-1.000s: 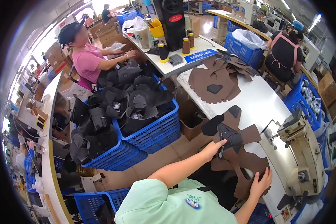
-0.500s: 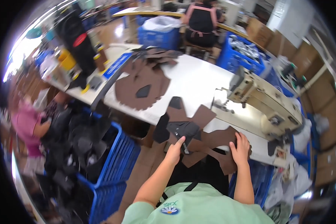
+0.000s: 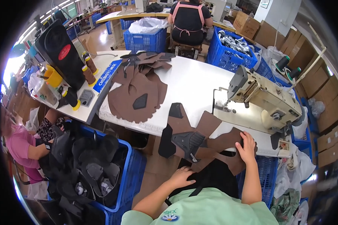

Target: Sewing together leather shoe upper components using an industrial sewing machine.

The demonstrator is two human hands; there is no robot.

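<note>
At the near edge of the bench [image 3: 202, 84], the brown piece [image 3: 225, 141] reaches toward you. Your right hand [image 3: 246, 150] lies on its right end, fingers slightly apart; your left hand [image 3: 181, 177], loosely curled, is just below it. I cannot tell whether either grips anything.

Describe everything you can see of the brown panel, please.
The brown panel is flat, leather-like or fabric-like, with angular lobes. Black patches cover some lobes' ends; a ridged black piece lies on its left part. It is spread out, overhanging the front edge of the white table near the sewing machine. The right hand rests on its right end.
</note>
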